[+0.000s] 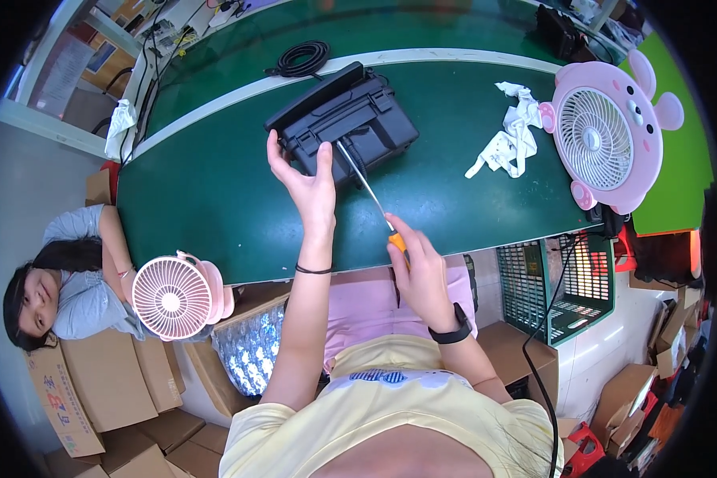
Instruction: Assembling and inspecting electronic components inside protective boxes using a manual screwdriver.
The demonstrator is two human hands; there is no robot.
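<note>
Gripping screwdriver (368, 187) in right hand (422, 272), black case (354, 115) in left hand (312, 190), upper centre — could slip from slanted pressure.

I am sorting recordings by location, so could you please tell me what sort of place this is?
Probably a workshop or small assembly area: there is a long green workbench, a screwdriver in the right hand pointed at a black device, and piled cardboard boxes nearby.
</note>
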